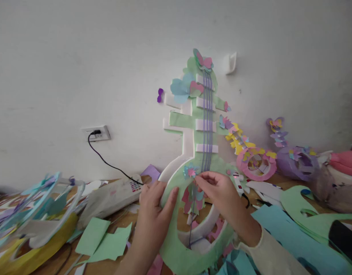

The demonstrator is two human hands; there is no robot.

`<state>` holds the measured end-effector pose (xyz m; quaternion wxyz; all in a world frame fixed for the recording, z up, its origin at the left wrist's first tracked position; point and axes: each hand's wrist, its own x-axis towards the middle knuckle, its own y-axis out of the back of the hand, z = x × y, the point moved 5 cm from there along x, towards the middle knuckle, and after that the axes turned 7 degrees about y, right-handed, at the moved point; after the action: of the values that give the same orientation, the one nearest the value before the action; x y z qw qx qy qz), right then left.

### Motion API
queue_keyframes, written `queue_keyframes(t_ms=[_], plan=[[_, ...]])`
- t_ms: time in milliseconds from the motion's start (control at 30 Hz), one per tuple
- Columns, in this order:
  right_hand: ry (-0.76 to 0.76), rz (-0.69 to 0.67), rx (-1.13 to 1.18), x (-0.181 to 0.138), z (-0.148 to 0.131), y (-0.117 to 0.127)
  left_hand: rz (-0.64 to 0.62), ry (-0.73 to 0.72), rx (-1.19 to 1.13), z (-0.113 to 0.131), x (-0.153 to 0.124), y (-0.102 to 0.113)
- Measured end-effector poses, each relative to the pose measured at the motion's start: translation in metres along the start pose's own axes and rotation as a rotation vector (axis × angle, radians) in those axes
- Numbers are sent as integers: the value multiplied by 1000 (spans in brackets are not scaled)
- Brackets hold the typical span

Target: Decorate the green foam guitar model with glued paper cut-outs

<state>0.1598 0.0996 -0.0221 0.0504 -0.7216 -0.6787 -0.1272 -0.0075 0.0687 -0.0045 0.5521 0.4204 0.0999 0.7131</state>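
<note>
A pale green and white paper guitar (176,244) stands upright and slightly tilted in front of me, with a round hole in its body. My left hand (155,210) grips the left rim of the body, thumb in front and fingers partly hidden behind. My right hand (216,187) is closed in a pinch over the upper body, beside a small blue and pink paper flower (191,172). A purple string (191,229) trails down from its fingertips into the hole. Several taut purple strings (207,126) run up the neck across white bars. Paper butterflies (183,88) decorate the neck.
A pink paper guitar (241,168) and a purple one (281,164) lean against the wall at right. Green paper sheets (107,240), blue sheets (296,236) and scraps crowd the table. A black cord (104,156) runs from a wall socket (105,132) to a power strip.
</note>
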Motion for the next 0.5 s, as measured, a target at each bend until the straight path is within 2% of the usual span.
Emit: queue_keyframes(t_ms=[500], plan=[[96, -34, -76, -3, -7, 1, 18, -21, 17, 1, 0, 1]])
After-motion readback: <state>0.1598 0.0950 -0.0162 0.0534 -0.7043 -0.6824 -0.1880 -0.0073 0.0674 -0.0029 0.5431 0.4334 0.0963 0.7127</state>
